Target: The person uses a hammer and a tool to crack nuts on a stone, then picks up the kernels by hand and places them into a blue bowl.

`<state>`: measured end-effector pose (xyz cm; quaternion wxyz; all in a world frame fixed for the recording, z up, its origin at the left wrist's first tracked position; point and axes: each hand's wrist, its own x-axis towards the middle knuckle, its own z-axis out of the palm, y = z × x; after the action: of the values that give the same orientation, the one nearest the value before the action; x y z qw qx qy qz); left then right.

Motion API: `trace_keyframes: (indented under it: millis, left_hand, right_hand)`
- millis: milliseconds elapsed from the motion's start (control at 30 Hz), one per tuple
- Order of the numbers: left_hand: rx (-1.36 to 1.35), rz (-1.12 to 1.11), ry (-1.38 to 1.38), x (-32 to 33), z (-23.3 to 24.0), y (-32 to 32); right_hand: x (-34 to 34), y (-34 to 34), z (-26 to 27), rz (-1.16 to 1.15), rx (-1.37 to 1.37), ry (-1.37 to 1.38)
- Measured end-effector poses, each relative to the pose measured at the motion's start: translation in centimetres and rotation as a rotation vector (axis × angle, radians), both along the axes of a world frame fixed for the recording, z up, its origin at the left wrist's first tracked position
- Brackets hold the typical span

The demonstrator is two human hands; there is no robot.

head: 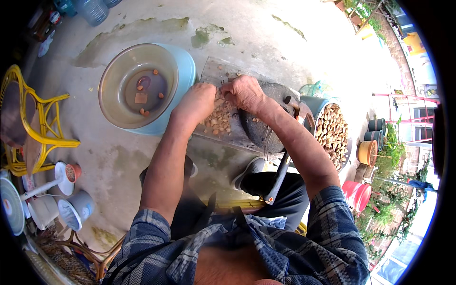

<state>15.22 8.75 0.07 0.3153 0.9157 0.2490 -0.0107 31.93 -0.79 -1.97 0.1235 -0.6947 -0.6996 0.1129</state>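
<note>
Over a wooden board (228, 66), my left hand (200, 103) and my right hand (245, 91) are close together with fingers curled inward. What lies between their fingertips is hidden. Broken nut shells (218, 123) are heaped on the board just below both hands. To the right, a round dark stone (254, 133) rests on the board, partly under my right forearm. Across it lies a hammer (278, 181), its handle slanting toward my lap and its head at the stone's far right. A bent wire tool (266, 144) sits at the stone's near edge.
Left of the board, a translucent basin (139, 50) with several brown kernels stands on a light-blue stool (185, 71). A bucket (313, 103) full of whole nuts (331, 131) is on the right. A yellow chair (35, 135), a fan (10, 206) and plant pots (367, 153) stand farther out.
</note>
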Motion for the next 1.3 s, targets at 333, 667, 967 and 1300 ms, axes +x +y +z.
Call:
trace_keyframes:
  millis: [333, 667, 967, 1300]
  left_hand:
    - [0.058, 0.072, 0.122, -0.4, 2.3, 0.3]
    - [0.062, 0.089, 0.121, -0.6, 2.3, 0.3]
    - [0.06, 0.196, -0.173, -0.2, 3.1, 0.1]
    - [0.044, 0.307, -0.378, -0.1, 3.3, 0.2]
  right_hand:
    - [-0.1, 0.4, 0.5, 0.013, -0.047, 0.039]
    - [0.0, -0.2, 0.9, -0.053, 0.073, 0.128]
    - [-0.7, -0.6, 4.6, -0.55, -0.074, 1.884]
    - [0.4, -0.6, 4.0, -0.734, -0.151, 1.622]
